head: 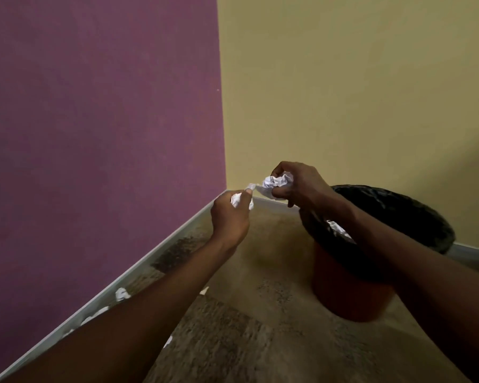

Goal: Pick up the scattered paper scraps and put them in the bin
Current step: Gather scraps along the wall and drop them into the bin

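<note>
In the head view we hold our left hand (231,217) closed around a small crumpled scrap (236,199), and our right hand (296,183) closed around a bigger crumpled wad (277,181); the two hands are very near each other, above the floor at the corner of the walls. The bin (351,288), red with a black liner (415,214), stands to the right and a little nearer to us, and one white paper (339,230) already lies inside it. Neither hand is over the opening yet, so we judge that paper let go now would fall on the carpet (260,341) beside the bin. The left scrap is only partly covered by the fingers and could slip. More scraps (121,294) lie along the baseboard (177,232) on the left, partly hidden behind our left forearm, so we could easily miss them. We can read no brand, label or writing anywhere; the picture is too blurred for that.
</note>
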A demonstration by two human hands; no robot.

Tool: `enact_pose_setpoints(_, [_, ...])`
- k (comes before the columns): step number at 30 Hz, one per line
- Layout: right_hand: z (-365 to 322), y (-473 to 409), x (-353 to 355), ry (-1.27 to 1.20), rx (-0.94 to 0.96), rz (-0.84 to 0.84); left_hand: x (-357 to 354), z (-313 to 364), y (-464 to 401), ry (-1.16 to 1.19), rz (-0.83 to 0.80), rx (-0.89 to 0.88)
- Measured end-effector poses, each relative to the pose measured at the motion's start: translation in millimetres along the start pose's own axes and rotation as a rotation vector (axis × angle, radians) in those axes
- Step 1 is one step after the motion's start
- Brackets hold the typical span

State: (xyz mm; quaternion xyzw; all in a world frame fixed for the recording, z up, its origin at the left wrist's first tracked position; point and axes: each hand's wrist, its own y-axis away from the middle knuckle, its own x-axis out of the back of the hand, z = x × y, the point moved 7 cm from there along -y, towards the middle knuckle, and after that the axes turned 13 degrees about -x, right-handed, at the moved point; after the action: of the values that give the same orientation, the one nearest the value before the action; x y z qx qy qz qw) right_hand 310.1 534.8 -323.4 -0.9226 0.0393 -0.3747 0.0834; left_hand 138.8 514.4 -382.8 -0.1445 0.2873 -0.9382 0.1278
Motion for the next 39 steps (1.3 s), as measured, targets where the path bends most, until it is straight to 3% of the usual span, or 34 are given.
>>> enact_pose_setpoints(7, [60.1,11.6,81.1,0.161,-0.150,0.284,-104.2,39.9,-10.9,0.160,-0.130,0.011])
enact_pose_setpoints(11, [101.0,14.4,106.6,0.193,-0.256,0.395,-171.8,52.5,-0.6,0.227,-0.210,0.160])
enact_pose_setpoints(13, [127.4,14.0,108.1,0.224,-0.335,0.349,-209.3,54.2,11.5,0.336,-0.373,0.301])
enact_pose_setpoints(15, [153.9,17.7,100.0,0.248,-0.463,0.175,-237.0,58.5,28.5,0.579,-0.560,0.513])
enact_pose_setpoints(17, [169.0,25.0,96.7,0.285,-0.543,0.073,-246.6,55.0,35.2,0.675,-0.613,0.635])
enact_pose_setpoints(24, [166.4,21.1,105.1,0.305,-0.501,0.217,-221.6,39.6,33.8,0.928,-0.428,0.696])
enact_pose_setpoints(29, [129.2,11.6,87.0,0.320,-0.337,0.317,-186.2,33.8,28.8,1.023,-0.364,0.655])
enact_pose_setpoints(33, [89.5,5.9,55.4,0.274,-0.183,0.355,-144.5,17.8,27.0,0.961,-0.272,0.649])
enact_pose_setpoints(39, [40.3,2.6,-17.5,0.208,0.027,0.289,-58.4,-41.7,45.9,0.685,-0.092,0.658])
